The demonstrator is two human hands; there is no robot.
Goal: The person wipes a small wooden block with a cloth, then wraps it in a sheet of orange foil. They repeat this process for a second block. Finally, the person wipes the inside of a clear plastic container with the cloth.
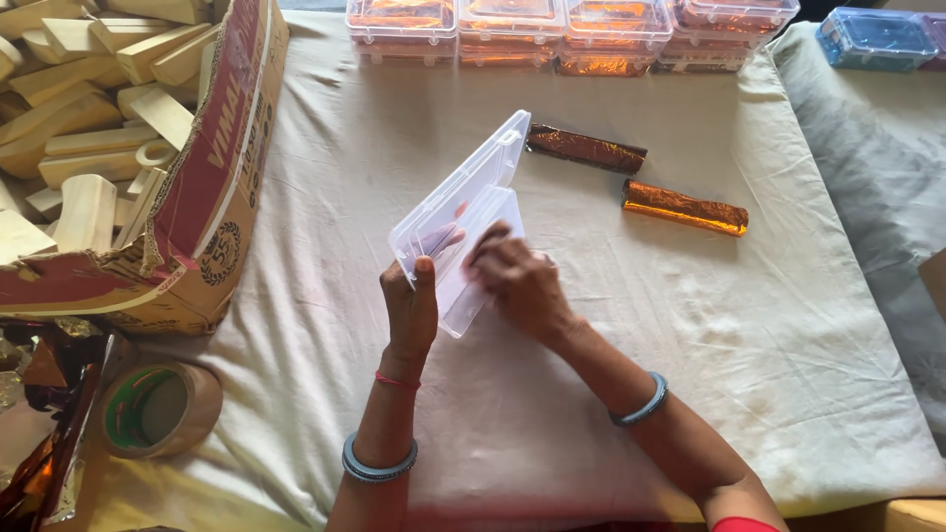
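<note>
A clear plastic hinged box stands half open on the cloth at the middle of the table. My left hand grips its raised lid from the near side, thumb on the edge and fingers showing through the plastic. My right hand rests on the lower half of the box, fingers at its inner edge. Two bars wrapped in shiny orange-brown foil lie just beyond the box: one close to its far corner, the other further right.
A torn cardboard carton full of pale wooden blocks fills the left. A roll of brown tape lies at the near left. Stacked clear boxes with orange contents line the far edge, a blue box at far right.
</note>
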